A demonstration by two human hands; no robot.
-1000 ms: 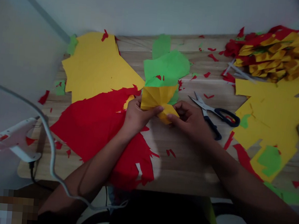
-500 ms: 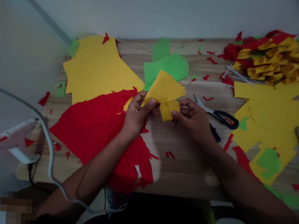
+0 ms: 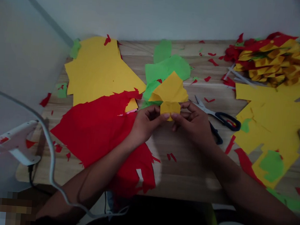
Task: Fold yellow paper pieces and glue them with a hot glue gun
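A folded piece of yellow paper [image 3: 170, 90] is held up over the middle of the table, its pointed wide part at the top and a small square part below. My left hand [image 3: 147, 123] pinches the square part's lower edge from the left. From the right, my right hand [image 3: 194, 122] grips the same edge, its thumb close beside the left thumb. Green paper pieces [image 3: 169, 67] lie behind the yellow one. Just right of my right hand are scissors [image 3: 212, 114] with dark handles, partly hidden by that hand. A large red paper sheet [image 3: 93, 132] lies under my left forearm.
Large yellow sheets [image 3: 96, 70] lie at back left, and cut yellow sheets [image 3: 271, 115] at right. A heap of yellow and red paper shapes [image 3: 281, 64] fills the back right. A white glue gun [image 3: 20, 142] with a cable stands at the left edge. Red scraps are scattered around.
My left hand has shifted right and down, from the paper's upper left part to its lower edge beside my right thumb. The yellow paper has turned more upright.
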